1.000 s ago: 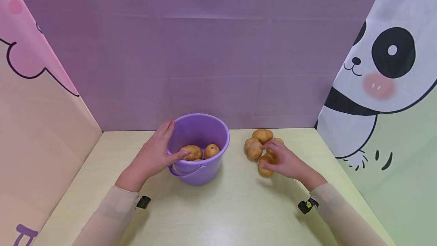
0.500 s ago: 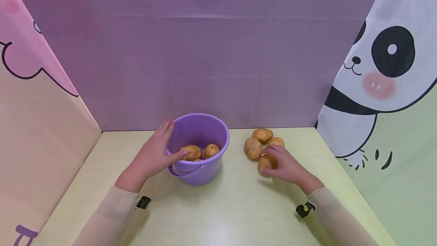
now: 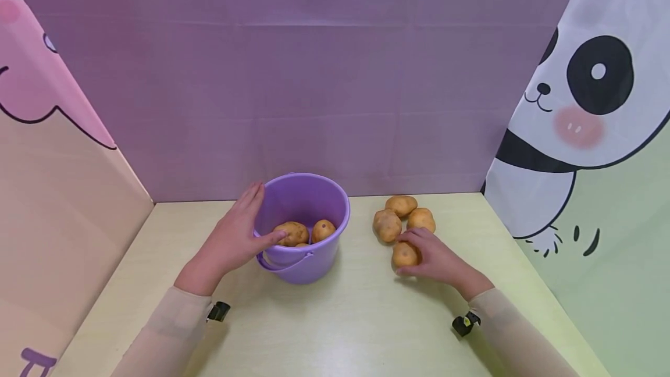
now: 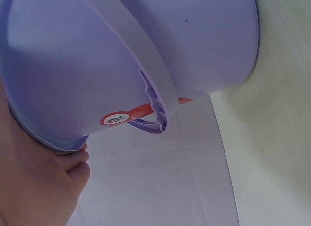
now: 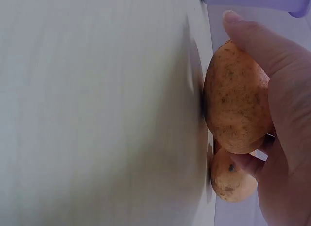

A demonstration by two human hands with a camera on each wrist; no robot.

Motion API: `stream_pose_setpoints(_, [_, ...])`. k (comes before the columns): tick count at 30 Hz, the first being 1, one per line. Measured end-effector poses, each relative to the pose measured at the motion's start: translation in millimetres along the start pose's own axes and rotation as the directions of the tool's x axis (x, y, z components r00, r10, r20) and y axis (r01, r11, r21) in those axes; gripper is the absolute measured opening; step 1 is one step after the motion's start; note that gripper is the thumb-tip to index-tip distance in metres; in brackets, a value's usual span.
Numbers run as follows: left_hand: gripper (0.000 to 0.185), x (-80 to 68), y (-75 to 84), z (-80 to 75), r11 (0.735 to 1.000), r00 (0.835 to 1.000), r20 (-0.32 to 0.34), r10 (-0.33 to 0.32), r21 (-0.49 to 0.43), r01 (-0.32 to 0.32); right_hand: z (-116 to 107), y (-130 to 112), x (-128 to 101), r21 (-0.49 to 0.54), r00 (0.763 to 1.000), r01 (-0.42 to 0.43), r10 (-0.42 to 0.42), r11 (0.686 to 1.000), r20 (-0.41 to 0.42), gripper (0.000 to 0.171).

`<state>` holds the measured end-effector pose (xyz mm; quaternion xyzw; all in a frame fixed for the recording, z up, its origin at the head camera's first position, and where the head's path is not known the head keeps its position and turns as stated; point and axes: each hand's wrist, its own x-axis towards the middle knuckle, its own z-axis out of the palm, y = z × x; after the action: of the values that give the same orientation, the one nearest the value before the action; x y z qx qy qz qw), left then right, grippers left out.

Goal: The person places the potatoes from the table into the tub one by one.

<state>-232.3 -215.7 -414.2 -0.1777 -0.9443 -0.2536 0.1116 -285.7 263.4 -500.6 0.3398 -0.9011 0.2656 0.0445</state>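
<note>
1. Potato (image 3: 405,255): nearest of the four outside the bucket, at desk level. Can't tell whether it bears on the desk (image 3: 335,330).
2. Right hand (image 3: 442,258): grip is round that potato, thumb on the near side, fingers on the far side. Right wrist view adds the dark specks on its skin, plus one more potato just behind it; can't tell which.
3. Head view gives the other three: left potato (image 3: 387,226), rear potato (image 3: 401,206), right potato (image 3: 421,221), bunched together.
4. Purple bucket (image 3: 309,266): left of the bunch, upright. Only the head view sees inside: two potatoes plain, a sliver of a third.
5. Left hand (image 3: 232,243): grip holds the rim, thumb over it, tip inside. Left wrist view adds bent fingers at the rim.
6. Only left wrist view: red-and-white label (image 4: 115,119) on the bucket wall, ribs inside the handle (image 4: 146,53).
7. Behind: purple backdrop (image 3: 324,74).
</note>
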Motion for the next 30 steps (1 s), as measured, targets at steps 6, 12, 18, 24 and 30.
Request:
stream_pose_setpoints(6, [0.118, -0.6, -1.3, 0.8, 1.0, 1.0, -0.002, 0.005, -0.001, -0.005, 2, -1, 1, 0.055, 1.0, -0.021, 0.02, 0.998, 0.015, 0.069])
stream_pose_setpoints(12, [0.118, -0.6, -1.0, 0.5, 1.0, 1.0, -0.001, 0.004, -0.003, -0.004, 4, -1, 0, 0.048, 0.998, -0.046, 0.045, 0.998, 0.035, 0.062])
stream_pose_setpoints(18, [0.118, -0.3, 0.1, -0.3, 1.0, 1.0, 0.002, 0.003, -0.001, -0.003, 3, -3, -2, 0.071, 0.999, -0.044, 0.042, 0.997, 0.02, 0.06])
stream_pose_setpoints(24, [0.118, -0.6, 0.9, -0.6, 1.0, 1.0, 0.002, 0.0, -0.001, 0.0, -1, -5, 1, 0.088, 0.999, -0.033, 0.034, 0.996, -0.012, 0.061])
stream_pose_setpoints(30, [0.118, -0.3, 1.2, -0.7, 1.0, 1.0, -0.002, 0.003, 0.003, -0.003, -6, -7, 8, 0.116, 1.0, -0.024, 0.026, 0.993, -0.016, 0.061])
